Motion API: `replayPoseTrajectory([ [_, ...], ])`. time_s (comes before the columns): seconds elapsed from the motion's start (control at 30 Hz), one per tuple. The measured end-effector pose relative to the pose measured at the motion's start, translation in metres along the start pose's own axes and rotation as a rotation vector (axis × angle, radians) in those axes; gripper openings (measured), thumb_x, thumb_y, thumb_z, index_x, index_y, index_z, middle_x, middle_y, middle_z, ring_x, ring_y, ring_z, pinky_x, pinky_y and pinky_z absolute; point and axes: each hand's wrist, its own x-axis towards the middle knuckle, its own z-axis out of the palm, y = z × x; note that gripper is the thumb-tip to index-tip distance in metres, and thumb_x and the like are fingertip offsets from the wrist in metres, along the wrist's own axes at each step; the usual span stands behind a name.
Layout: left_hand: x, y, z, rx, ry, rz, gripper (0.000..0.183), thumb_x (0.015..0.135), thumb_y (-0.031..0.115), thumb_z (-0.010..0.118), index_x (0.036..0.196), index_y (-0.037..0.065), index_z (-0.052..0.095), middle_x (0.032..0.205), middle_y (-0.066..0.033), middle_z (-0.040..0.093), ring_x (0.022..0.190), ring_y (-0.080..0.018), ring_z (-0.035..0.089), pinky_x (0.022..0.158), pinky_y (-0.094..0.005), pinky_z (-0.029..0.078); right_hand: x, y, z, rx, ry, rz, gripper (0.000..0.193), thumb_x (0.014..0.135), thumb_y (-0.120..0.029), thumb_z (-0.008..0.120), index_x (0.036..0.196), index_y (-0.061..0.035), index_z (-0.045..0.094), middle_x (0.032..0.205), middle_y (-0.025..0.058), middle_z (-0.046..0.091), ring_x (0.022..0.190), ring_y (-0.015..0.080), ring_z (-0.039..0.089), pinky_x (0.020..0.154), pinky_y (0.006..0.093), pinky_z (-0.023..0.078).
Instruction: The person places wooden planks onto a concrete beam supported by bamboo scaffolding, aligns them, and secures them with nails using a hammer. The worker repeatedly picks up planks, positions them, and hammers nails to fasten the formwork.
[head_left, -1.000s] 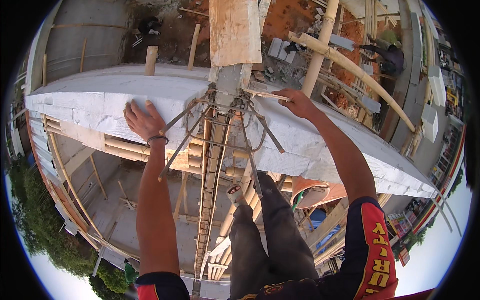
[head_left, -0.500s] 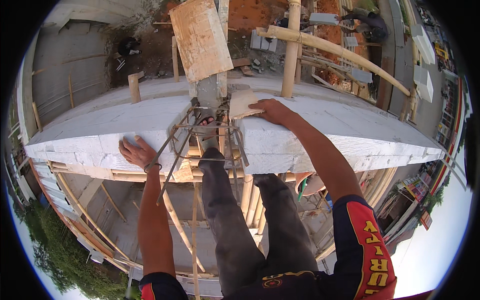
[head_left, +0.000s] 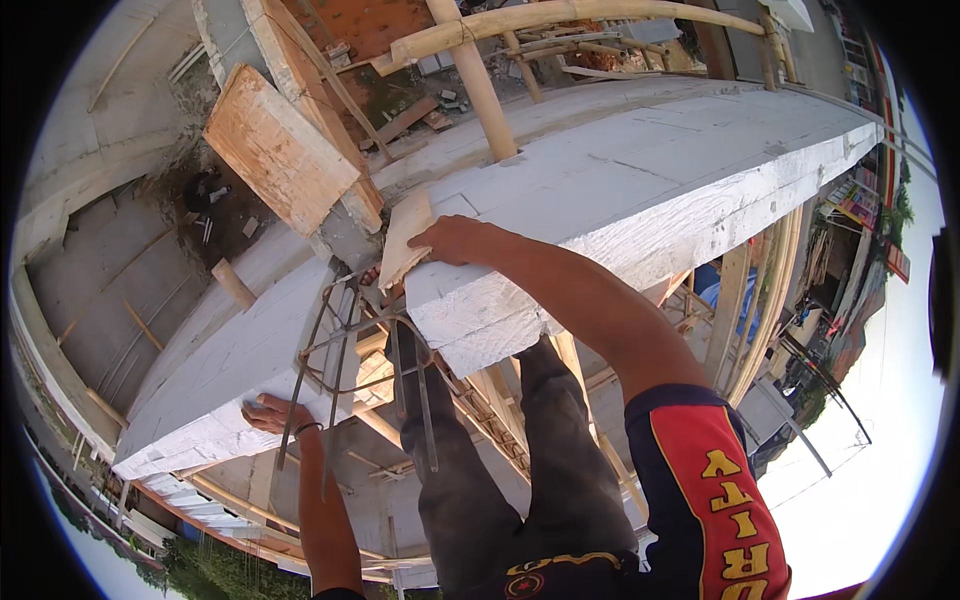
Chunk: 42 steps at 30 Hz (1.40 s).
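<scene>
The right hand [head_left: 455, 240] pinches a thin wooden board [head_left: 405, 235], its fingers closed over the board's near edge. The board stands tilted at the inner end of the right white block wall [head_left: 640, 190], beside the gap between the two walls. The right forearm reaches across the wall's near edge, and a red and dark blue sleeve [head_left: 700, 480] covers the upper arm.

The left hand [head_left: 275, 413] is spread and laid against the near face of the left white block wall [head_left: 240, 360], close to its lower edge and inner end; part of its palm is hidden. A dark wristband [head_left: 308, 427] circles that wrist. Bent steel bars [head_left: 305, 378] stick out from the gap, one passing in front of the left hand's wrist area.

Beyond the gap, a larger, stained wooden board [head_left: 282, 150] lies slanted against a long beam. An upright bamboo pole [head_left: 475, 85] stands on the far side of the right wall, with a curved bamboo pole [head_left: 590, 12] crossing its upper part. The person's legs, in dark trousers [head_left: 465, 480], reach down between the arms.
</scene>
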Motion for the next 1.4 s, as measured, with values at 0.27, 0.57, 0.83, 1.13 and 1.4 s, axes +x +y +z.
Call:
replayPoseTrajectory([
  [0.27,0.095,-0.007,-0.086,-0.413,-0.606,-0.288,0.059,0.097,0.042,0.051,0.132,-0.004,0.040,0.123,-0.0128,0.046,0.110,-0.0214,0.045,0.100,-0.0360,0.035,0.009,-0.003,-0.008,0.013,-0.159,0.066,0.050,0.093,-0.036,0.055,0.141,-0.0323,0.043,0.120,0.0111,0.061,0.113,0.0299,0.058,0.092,0.0498,0.042],
  [0.57,0.110,0.233,0.021,-0.399,-1.431,0.368,0.034,0.096,0.036,0.053,0.107,0.004,0.056,0.077,-0.0002,0.055,0.071,-0.0098,0.051,0.068,-0.0270,0.046,0.033,-0.001,-0.005,-0.086,-0.237,0.095,0.051,0.095,-0.043,0.050,0.144,-0.0394,0.036,0.123,0.0095,0.061,0.115,0.0283,0.055,0.097,0.0499,0.034],
  [0.83,-0.020,0.280,0.169,-0.047,-1.678,-0.162,0.045,0.088,0.045,0.055,0.083,0.001,0.059,0.064,-0.0079,0.055,0.049,-0.0206,0.053,0.041,-0.0364,0.042,0.032,0.006,-0.009,-0.146,-0.267,0.063,0.052,0.096,-0.048,0.044,0.146,-0.0404,0.031,0.126,0.0091,0.059,0.122,0.0297,0.049,0.100,0.0519,0.033],
  [1.13,-0.032,0.254,0.174,0.044,-1.635,-0.138,0.042,0.082,0.034,0.069,0.095,-0.006,0.068,0.091,-0.0179,0.069,0.077,-0.0259,0.066,0.067,-0.0408,0.051,0.033,0.005,0.002,-0.395,-0.033,-0.063,0.039,0.090,-0.027,0.053,0.125,-0.0111,0.053,0.106,0.0144,0.062,0.108,0.0302,0.057,0.092,0.0440,0.045],
  [1.4,0.020,0.241,0.199,0.232,-1.206,0.531,0.021,0.084,0.011,0.055,0.099,0.004,0.067,0.109,-0.0225,0.065,0.100,-0.0357,0.064,0.083,-0.0426,0.052,0.056,0.018,-0.002,-0.375,0.115,-0.120,0.020,0.082,-0.009,0.057,0.101,-0.0057,0.063,0.100,0.0131,0.065,0.100,0.0293,0.061,0.088,0.0403,0.051],
])
